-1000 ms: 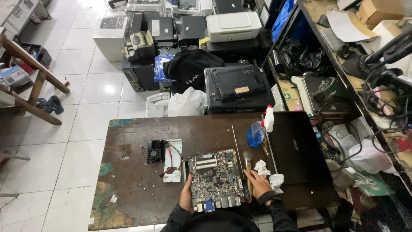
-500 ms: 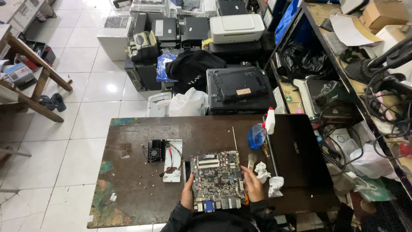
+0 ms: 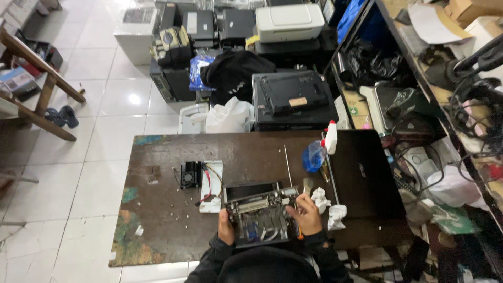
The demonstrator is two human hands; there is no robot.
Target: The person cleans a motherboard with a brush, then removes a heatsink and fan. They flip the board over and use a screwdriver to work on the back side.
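Left hand and right hand, fingers gripping the tilted circuit board by its edges; a slip could drop it onto the desk, scattering loose screws.

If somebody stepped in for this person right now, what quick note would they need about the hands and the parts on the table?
Left hand: grips the left edge of the circuit board, which is tilted up off the brown table.
Right hand: on the board's right edge, seemingly with an orange-handled tool; its grip is hard to make out.
Nearby: small black fan and white bracket with red wires lie to the left, with loose screws scattered. Crumpled tissues, a brush and a spray bottle sit to the right.
Done: fan and bracket lie apart from the board.
Left: board is not yet set down.
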